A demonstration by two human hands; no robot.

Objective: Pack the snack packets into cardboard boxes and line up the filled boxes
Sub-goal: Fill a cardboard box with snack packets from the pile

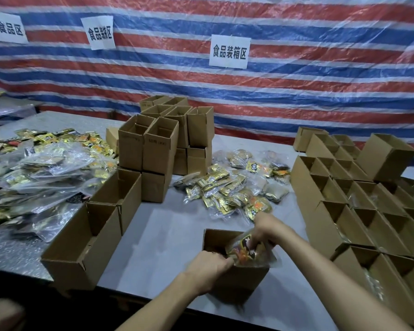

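A small open cardboard box [239, 280] stands at the near edge of the table. A clear bag of snack packets [246, 252] sits half inside its top. My right hand [267, 229] pinches the bag's upper edge from above. My left hand [208, 266] grips the bag's lower left corner at the box's rim. Loose gold and orange snack packets [227, 189] lie in a heap just beyond the box.
Rows of open boxes [359, 211] fill the right side. A stack of empty boxes [163, 139] stands mid-table, with two larger open boxes [89, 237] at the near left. Bagged packets [41, 173] cover the left. A striped tarp hangs behind.
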